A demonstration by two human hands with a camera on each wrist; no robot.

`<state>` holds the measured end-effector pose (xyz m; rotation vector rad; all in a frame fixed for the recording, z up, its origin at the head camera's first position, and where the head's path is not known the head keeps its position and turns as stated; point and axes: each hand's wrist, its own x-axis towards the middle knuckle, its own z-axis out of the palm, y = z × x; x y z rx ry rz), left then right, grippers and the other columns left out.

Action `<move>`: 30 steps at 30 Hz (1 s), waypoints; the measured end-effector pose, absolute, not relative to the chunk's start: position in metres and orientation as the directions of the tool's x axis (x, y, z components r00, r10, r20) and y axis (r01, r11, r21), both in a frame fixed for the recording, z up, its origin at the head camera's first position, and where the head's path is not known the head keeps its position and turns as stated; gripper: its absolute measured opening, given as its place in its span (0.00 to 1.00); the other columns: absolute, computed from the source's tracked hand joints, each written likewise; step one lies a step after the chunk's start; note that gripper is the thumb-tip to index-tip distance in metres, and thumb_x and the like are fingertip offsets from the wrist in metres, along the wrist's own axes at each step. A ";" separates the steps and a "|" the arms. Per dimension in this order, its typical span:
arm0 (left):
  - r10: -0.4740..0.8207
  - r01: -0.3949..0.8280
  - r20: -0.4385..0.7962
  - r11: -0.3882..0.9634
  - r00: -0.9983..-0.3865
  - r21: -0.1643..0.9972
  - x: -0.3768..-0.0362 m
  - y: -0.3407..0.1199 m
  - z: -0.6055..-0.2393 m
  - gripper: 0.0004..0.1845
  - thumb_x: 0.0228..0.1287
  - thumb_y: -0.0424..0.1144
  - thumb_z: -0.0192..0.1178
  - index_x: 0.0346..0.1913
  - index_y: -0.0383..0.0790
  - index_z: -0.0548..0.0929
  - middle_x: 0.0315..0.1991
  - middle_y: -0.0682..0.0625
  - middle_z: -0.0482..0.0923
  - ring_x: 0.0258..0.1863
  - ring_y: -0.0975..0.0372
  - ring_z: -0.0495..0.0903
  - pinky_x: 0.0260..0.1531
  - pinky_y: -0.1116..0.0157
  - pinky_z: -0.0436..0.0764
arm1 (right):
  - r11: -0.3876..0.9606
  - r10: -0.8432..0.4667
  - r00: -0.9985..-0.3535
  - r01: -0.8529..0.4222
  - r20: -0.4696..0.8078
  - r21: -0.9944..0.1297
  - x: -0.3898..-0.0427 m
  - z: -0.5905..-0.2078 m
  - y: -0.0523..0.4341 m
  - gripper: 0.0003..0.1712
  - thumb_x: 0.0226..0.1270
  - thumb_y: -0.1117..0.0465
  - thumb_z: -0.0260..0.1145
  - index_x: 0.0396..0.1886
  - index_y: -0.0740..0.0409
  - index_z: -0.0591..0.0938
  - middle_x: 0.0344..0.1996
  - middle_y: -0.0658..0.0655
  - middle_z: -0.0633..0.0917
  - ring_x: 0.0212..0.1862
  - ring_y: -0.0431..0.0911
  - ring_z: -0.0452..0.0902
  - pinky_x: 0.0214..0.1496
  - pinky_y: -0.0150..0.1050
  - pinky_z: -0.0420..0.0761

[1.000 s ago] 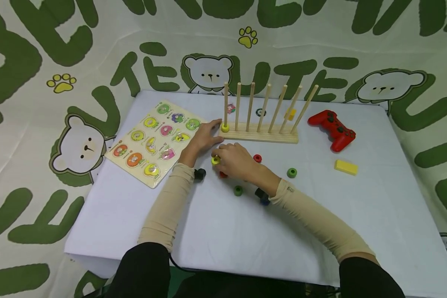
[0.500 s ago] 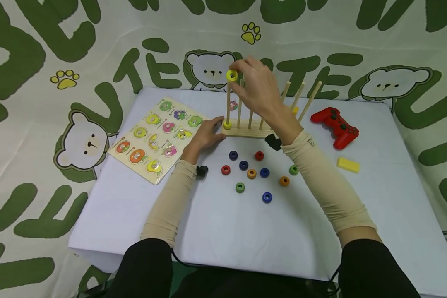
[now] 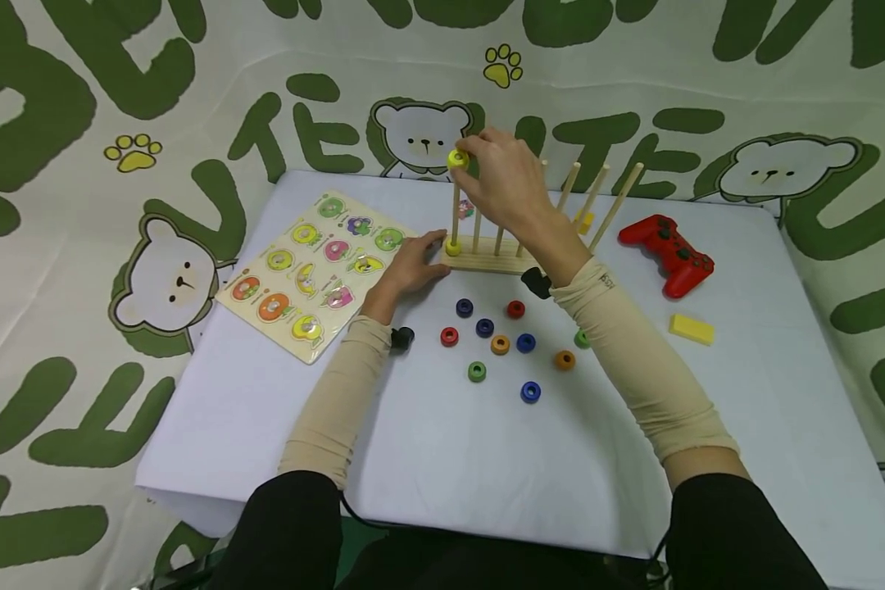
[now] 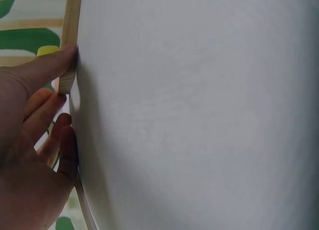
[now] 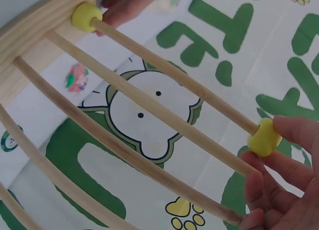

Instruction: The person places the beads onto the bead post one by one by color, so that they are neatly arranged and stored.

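My right hand point(image 3: 474, 161) pinches a yellow ring point(image 3: 456, 159) at the top of the leftmost peg point(image 3: 455, 205) of a wooden rack point(image 3: 487, 262). In the right wrist view the yellow ring point(image 5: 264, 137) sits on the peg's tip, held between the fingertips of my right hand point(image 5: 279, 160). A second yellow ring point(image 3: 453, 247) rests at the foot of that peg. My left hand point(image 3: 416, 260) lies on the table with its thumb point(image 4: 47, 70) against the rack's left end point(image 4: 67, 75). The other pegs are bare.
Several loose rings lie in front of the rack, among them a blue point(image 3: 530, 392), a green point(image 3: 476, 371), a red point(image 3: 450, 336) and an orange point(image 3: 500, 344). A puzzle board point(image 3: 317, 274) lies left. A red game controller point(image 3: 667, 254) and a yellow block point(image 3: 691, 329) lie right.
My right hand picked the yellow ring up from the table, lifted it to the leftmost peg's top, and has since lowered it onto the tip. The left hand stayed put.
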<state>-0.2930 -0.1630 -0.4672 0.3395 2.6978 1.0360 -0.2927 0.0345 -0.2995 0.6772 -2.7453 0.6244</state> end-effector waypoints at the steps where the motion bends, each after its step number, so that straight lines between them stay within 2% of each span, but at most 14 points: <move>1: 0.297 0.134 -0.131 0.723 -0.946 0.677 -0.293 -0.163 -0.467 0.41 0.74 0.42 0.68 0.85 0.43 0.62 0.82 0.39 0.64 0.81 0.45 0.61 0.84 0.49 0.59 | 0.801 -0.384 -0.861 -0.490 0.334 -0.344 -0.293 -0.300 0.035 0.23 0.81 0.54 0.64 0.68 0.60 0.84 0.59 0.62 0.86 0.47 0.56 0.83 0.51 0.49 0.86; 4: 0.298 0.134 -0.133 0.727 -0.945 0.673 -0.294 -0.163 -0.468 0.41 0.74 0.41 0.68 0.85 0.43 0.62 0.82 0.39 0.65 0.80 0.45 0.61 0.84 0.49 0.59 | 0.797 -0.387 -0.854 -0.500 0.348 -0.339 -0.292 -0.301 0.037 0.26 0.81 0.52 0.65 0.70 0.60 0.82 0.60 0.63 0.85 0.47 0.57 0.83 0.52 0.49 0.87; 7: 0.291 0.127 -0.139 0.732 -0.946 0.670 -0.294 -0.162 -0.469 0.41 0.74 0.41 0.68 0.85 0.43 0.62 0.82 0.39 0.64 0.81 0.45 0.61 0.84 0.49 0.59 | 0.781 -0.392 -0.827 -0.530 0.403 -0.329 -0.287 -0.303 0.040 0.27 0.81 0.51 0.65 0.71 0.60 0.82 0.61 0.64 0.84 0.52 0.58 0.81 0.54 0.50 0.84; 11: 0.282 0.118 -0.144 0.735 -0.948 0.667 -0.295 -0.161 -0.469 0.41 0.74 0.41 0.69 0.84 0.44 0.62 0.83 0.40 0.63 0.82 0.45 0.59 0.84 0.49 0.58 | 0.717 -0.429 -0.728 -0.635 0.535 -0.288 -0.265 -0.315 0.046 0.22 0.80 0.53 0.67 0.64 0.62 0.85 0.55 0.64 0.85 0.51 0.59 0.80 0.49 0.52 0.78; 13: 0.285 0.125 -0.140 0.740 -0.948 0.661 -0.295 -0.161 -0.468 0.41 0.74 0.42 0.69 0.84 0.43 0.62 0.83 0.39 0.63 0.83 0.44 0.59 0.84 0.49 0.57 | 0.677 -0.485 -0.687 -0.687 0.542 -0.265 -0.247 -0.328 0.049 0.18 0.78 0.55 0.69 0.58 0.63 0.87 0.51 0.63 0.87 0.49 0.58 0.82 0.48 0.52 0.78; 15: 0.285 0.127 -0.136 0.738 -0.949 0.663 -0.295 -0.162 -0.466 0.41 0.75 0.42 0.68 0.85 0.43 0.62 0.82 0.38 0.63 0.83 0.44 0.58 0.85 0.49 0.57 | 0.652 -0.563 -0.684 -0.712 0.463 -0.260 -0.226 -0.345 0.049 0.16 0.75 0.56 0.72 0.53 0.62 0.89 0.47 0.61 0.88 0.46 0.56 0.84 0.48 0.51 0.81; 17: 0.284 0.125 -0.133 0.733 -0.949 0.669 -0.295 -0.162 -0.466 0.41 0.75 0.42 0.68 0.85 0.43 0.62 0.82 0.38 0.63 0.83 0.44 0.58 0.85 0.48 0.57 | 0.643 -0.647 -0.695 -0.718 0.313 -0.266 -0.207 -0.366 0.049 0.16 0.73 0.55 0.74 0.53 0.61 0.89 0.46 0.59 0.89 0.46 0.54 0.85 0.51 0.50 0.84; 20: 0.271 0.110 -0.133 0.723 -0.953 0.682 -0.294 -0.164 -0.467 0.40 0.75 0.41 0.67 0.85 0.45 0.62 0.82 0.39 0.63 0.84 0.45 0.57 0.85 0.48 0.57 | 0.642 -0.728 -0.679 -0.724 0.094 -0.252 -0.186 -0.395 0.046 0.20 0.73 0.52 0.75 0.57 0.59 0.89 0.46 0.57 0.88 0.46 0.53 0.85 0.52 0.49 0.86; 22: 0.266 0.105 -0.133 0.721 -0.955 0.685 -0.293 -0.164 -0.467 0.40 0.75 0.41 0.67 0.85 0.46 0.62 0.83 0.39 0.62 0.84 0.45 0.56 0.85 0.48 0.56 | 0.641 -0.749 -0.662 -0.726 0.004 -0.249 -0.179 -0.411 0.043 0.22 0.73 0.52 0.74 0.60 0.58 0.88 0.48 0.57 0.87 0.46 0.52 0.85 0.53 0.48 0.86; 25: 0.274 0.114 -0.129 0.719 -0.953 0.685 -0.294 -0.163 -0.469 0.40 0.75 0.41 0.67 0.85 0.45 0.62 0.83 0.40 0.62 0.84 0.45 0.56 0.85 0.48 0.55 | 0.644 -0.749 -0.662 -0.720 -0.022 -0.258 -0.173 -0.428 0.041 0.20 0.73 0.53 0.75 0.60 0.56 0.88 0.48 0.56 0.86 0.44 0.51 0.83 0.51 0.46 0.85; 30: 0.286 0.128 -0.126 0.724 -0.950 0.678 -0.295 -0.161 -0.471 0.41 0.75 0.41 0.67 0.85 0.44 0.62 0.82 0.38 0.63 0.84 0.45 0.58 0.85 0.49 0.57 | 0.657 -0.726 -0.687 -0.700 0.015 -0.280 -0.171 -0.438 0.040 0.16 0.71 0.59 0.76 0.55 0.56 0.89 0.43 0.55 0.85 0.38 0.50 0.82 0.43 0.43 0.85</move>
